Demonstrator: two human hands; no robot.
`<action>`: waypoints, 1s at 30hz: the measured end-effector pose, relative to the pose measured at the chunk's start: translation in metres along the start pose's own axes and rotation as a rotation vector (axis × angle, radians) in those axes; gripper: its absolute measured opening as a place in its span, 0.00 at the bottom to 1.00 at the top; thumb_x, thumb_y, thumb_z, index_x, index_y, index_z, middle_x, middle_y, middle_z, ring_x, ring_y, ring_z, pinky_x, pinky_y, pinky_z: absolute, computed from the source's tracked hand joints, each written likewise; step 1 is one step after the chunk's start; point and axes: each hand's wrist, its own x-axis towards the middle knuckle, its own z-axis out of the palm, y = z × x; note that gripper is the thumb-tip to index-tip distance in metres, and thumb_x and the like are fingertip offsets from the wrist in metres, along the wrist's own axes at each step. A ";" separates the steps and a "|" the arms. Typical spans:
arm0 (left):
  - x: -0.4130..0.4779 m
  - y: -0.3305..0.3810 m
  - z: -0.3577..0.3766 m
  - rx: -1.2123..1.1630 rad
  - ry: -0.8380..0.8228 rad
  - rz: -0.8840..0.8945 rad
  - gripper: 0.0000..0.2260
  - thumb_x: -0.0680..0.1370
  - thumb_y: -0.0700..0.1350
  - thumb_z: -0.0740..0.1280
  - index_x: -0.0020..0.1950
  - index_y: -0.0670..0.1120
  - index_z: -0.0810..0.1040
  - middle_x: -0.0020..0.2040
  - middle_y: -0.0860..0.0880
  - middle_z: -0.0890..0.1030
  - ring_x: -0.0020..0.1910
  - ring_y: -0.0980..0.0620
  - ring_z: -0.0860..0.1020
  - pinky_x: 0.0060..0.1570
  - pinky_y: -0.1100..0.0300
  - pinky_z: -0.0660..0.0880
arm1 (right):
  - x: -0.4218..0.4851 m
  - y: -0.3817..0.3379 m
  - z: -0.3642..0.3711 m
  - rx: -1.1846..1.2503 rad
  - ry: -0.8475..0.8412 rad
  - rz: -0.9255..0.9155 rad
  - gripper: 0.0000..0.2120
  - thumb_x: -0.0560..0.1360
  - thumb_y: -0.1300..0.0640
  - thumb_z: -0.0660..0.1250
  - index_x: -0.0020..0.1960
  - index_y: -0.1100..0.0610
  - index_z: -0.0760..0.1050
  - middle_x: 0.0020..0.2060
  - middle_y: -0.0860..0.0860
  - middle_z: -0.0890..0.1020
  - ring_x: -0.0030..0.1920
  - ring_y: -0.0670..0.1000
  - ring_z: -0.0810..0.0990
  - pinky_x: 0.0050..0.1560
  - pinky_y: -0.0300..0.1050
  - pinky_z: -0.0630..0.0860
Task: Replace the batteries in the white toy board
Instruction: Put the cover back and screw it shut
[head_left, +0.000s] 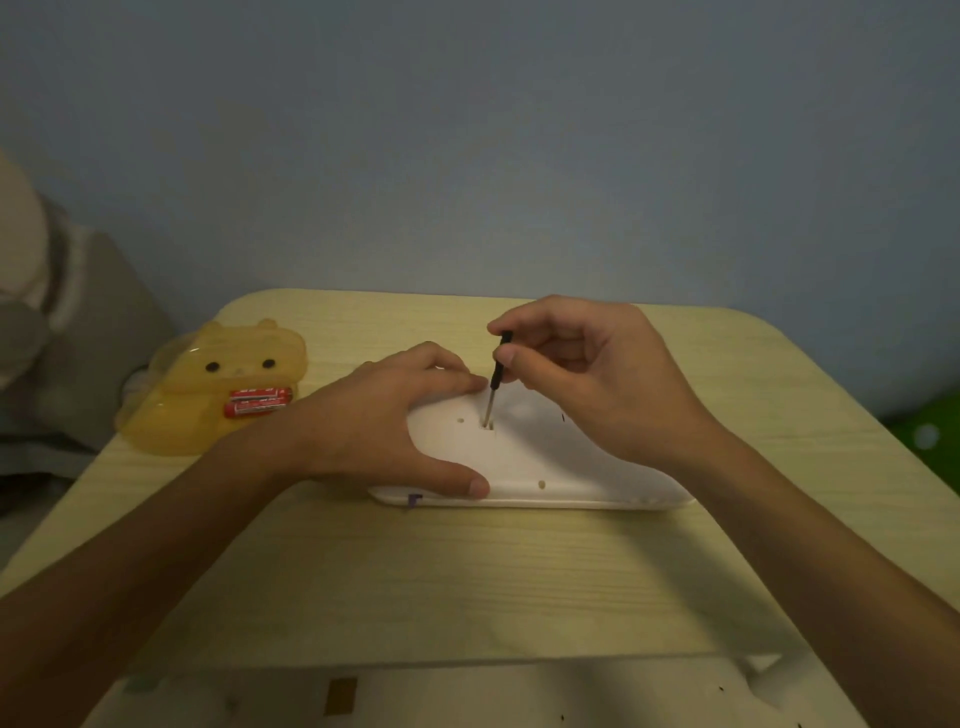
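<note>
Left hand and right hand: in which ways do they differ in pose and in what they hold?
The left hand rests spread on the white toy board and steadies it; the right hand is raised above it. The left hand's fingers lie nearly straight and hold no tool; the right hand's fingers are curled and pinch the black screwdriver, whose tip sits in a hole of the board. Both work over the same board.

The left hand (395, 415) covers the left end of the board (545, 457), and the right hand (597, 374) hides part of its far edge. The tip of the screwdriver (497, 374) is lost in a hole (488, 425). The print on the batteries (257, 401) is too blurred to read. Both arms (156, 545) run off the frame. A grey heap (62, 338) is cut off at the left edge and unclear.
</note>
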 end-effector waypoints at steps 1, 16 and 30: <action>0.000 -0.001 0.000 0.001 0.006 0.004 0.46 0.61 0.78 0.70 0.76 0.62 0.70 0.70 0.64 0.67 0.68 0.56 0.71 0.65 0.52 0.76 | 0.000 0.001 -0.001 0.007 0.006 0.000 0.08 0.79 0.61 0.74 0.58 0.55 0.85 0.45 0.51 0.89 0.47 0.50 0.89 0.57 0.54 0.85; 0.001 -0.004 0.001 -0.017 0.006 0.018 0.43 0.62 0.77 0.71 0.74 0.64 0.71 0.69 0.65 0.67 0.66 0.57 0.71 0.63 0.52 0.77 | 0.000 0.000 0.002 0.022 -0.022 0.000 0.09 0.80 0.63 0.73 0.58 0.55 0.85 0.45 0.50 0.89 0.46 0.49 0.90 0.55 0.51 0.85; 0.002 -0.004 0.001 0.006 0.006 0.014 0.46 0.61 0.78 0.69 0.76 0.62 0.70 0.70 0.64 0.67 0.67 0.57 0.71 0.64 0.52 0.76 | 0.000 0.004 0.002 0.006 0.005 -0.014 0.10 0.80 0.62 0.73 0.60 0.56 0.86 0.46 0.50 0.89 0.48 0.49 0.89 0.58 0.52 0.85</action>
